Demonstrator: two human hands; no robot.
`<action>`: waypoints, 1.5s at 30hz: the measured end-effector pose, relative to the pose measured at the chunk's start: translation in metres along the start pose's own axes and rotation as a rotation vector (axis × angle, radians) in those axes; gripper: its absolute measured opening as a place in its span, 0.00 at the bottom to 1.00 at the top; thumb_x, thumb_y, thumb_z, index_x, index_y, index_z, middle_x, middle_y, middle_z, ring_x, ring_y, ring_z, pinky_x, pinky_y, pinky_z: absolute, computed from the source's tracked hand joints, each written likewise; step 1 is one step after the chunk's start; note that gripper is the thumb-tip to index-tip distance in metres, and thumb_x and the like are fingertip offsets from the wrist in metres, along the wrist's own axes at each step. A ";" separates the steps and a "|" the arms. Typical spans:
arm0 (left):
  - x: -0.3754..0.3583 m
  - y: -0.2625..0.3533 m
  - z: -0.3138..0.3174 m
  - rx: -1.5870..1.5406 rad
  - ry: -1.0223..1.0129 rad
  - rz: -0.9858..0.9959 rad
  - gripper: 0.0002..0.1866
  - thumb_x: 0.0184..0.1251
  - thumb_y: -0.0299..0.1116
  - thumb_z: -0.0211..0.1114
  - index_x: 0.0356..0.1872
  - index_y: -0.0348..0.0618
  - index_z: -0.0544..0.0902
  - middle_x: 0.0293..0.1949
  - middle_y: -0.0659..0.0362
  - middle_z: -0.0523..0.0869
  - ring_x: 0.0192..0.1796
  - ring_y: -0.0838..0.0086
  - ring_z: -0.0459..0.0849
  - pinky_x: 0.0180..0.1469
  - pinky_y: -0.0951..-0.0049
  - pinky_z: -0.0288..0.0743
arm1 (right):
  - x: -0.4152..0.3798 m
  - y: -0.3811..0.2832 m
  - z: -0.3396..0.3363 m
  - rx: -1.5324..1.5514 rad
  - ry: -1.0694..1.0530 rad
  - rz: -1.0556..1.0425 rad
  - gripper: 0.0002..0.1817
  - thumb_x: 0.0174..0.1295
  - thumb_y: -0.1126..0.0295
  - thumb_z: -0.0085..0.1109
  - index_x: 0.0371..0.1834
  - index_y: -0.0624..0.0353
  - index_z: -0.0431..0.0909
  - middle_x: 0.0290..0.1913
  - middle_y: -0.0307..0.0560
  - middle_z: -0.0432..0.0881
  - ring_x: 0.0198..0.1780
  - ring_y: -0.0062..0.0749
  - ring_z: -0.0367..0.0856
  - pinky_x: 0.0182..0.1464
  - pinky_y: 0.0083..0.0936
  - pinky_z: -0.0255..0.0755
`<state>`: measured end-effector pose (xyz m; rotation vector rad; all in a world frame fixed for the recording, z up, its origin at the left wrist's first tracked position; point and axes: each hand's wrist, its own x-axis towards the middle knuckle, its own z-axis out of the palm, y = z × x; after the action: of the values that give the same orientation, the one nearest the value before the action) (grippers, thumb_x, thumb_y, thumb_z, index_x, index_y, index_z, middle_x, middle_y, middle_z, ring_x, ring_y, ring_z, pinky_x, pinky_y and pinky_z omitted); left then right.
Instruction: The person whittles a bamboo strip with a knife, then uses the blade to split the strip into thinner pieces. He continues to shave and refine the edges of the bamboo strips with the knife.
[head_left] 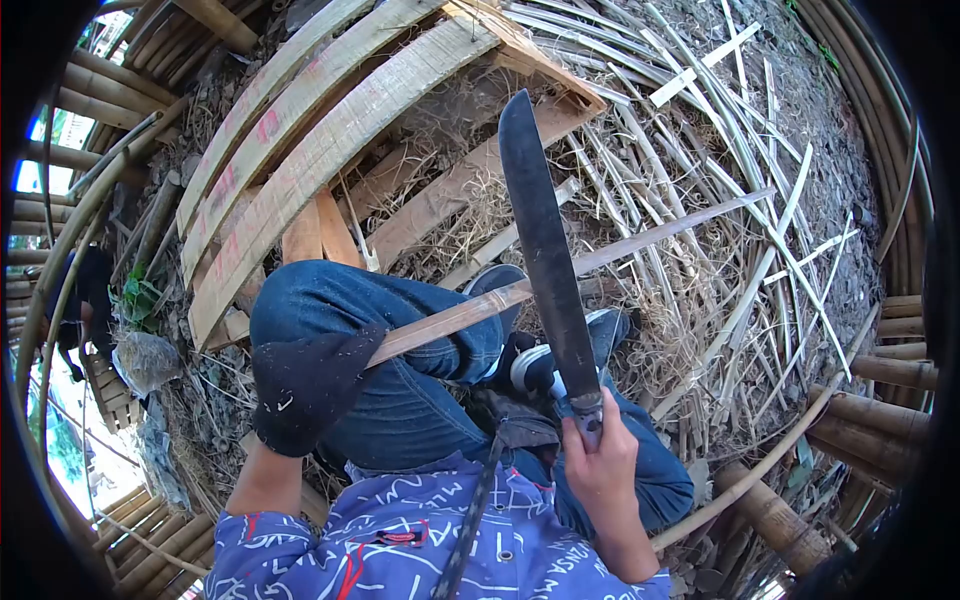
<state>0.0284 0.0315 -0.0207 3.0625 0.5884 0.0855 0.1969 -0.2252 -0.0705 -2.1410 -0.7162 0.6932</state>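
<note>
My right hand (606, 458) is wrapped round the handle of a machete (542, 230), whose long dark blade points up and away from me. A black cloth cover with a small white logo hides my left hand (318, 385), which rests over my bent knee. Out of that cover runs a long flat bamboo strip (450, 318), gripped at its near end and stretching to the upper right. The blade crosses over the strip in this view. My legs in blue jeans (420, 420) are folded on the ground beneath both hands.
A slatted wooden pallet (330, 130) stands tilted at the upper left. Split bamboo strips (735, 190) and fibrous shavings (650, 300) cover the ground ahead and right. Bamboo poles (870, 425) lie at the right edge. Another person (92, 295) is partly visible at far left.
</note>
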 end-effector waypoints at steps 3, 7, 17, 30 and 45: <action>0.001 0.000 -0.001 -0.037 0.040 0.005 0.19 0.46 0.35 0.76 0.44 0.53 0.88 0.26 0.59 0.87 0.24 0.68 0.85 0.25 0.67 0.74 | 0.009 0.013 -0.005 -0.069 0.035 -0.095 0.25 0.58 0.76 0.65 0.58 0.72 0.70 0.37 0.66 0.82 0.36 0.58 0.85 0.36 0.38 0.78; 0.002 -0.001 0.000 -0.065 0.025 -0.003 0.19 0.46 0.35 0.76 0.43 0.53 0.88 0.26 0.59 0.87 0.24 0.68 0.85 0.25 0.66 0.74 | 0.017 0.020 -0.003 -0.029 0.105 0.023 0.25 0.59 0.75 0.64 0.59 0.73 0.70 0.37 0.66 0.83 0.37 0.59 0.85 0.37 0.39 0.77; 0.004 0.002 -0.001 -0.012 0.017 0.024 0.19 0.45 0.32 0.74 0.43 0.53 0.88 0.28 0.59 0.87 0.25 0.67 0.85 0.26 0.66 0.74 | 0.027 0.029 -0.002 -0.022 0.177 0.026 0.24 0.60 0.76 0.63 0.59 0.74 0.69 0.36 0.62 0.83 0.36 0.50 0.87 0.37 0.35 0.77; 0.003 0.001 0.002 -0.074 0.063 0.002 0.17 0.45 0.31 0.74 0.42 0.51 0.88 0.28 0.58 0.88 0.26 0.66 0.86 0.27 0.67 0.75 | 0.046 0.040 0.000 -0.009 0.270 0.101 0.21 0.61 0.75 0.62 0.57 0.70 0.71 0.33 0.61 0.83 0.32 0.54 0.85 0.34 0.39 0.76; 0.004 0.003 0.005 -0.054 0.046 -0.033 0.14 0.49 0.32 0.75 0.40 0.49 0.89 0.29 0.57 0.88 0.26 0.65 0.86 0.27 0.67 0.76 | 0.042 0.031 0.014 -0.097 0.310 0.022 0.27 0.59 0.77 0.62 0.62 0.72 0.68 0.42 0.66 0.82 0.40 0.57 0.85 0.40 0.39 0.78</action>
<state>0.0337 0.0305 -0.0251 3.0049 0.6288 0.1679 0.2249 -0.2076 -0.1132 -2.2799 -0.5684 0.3301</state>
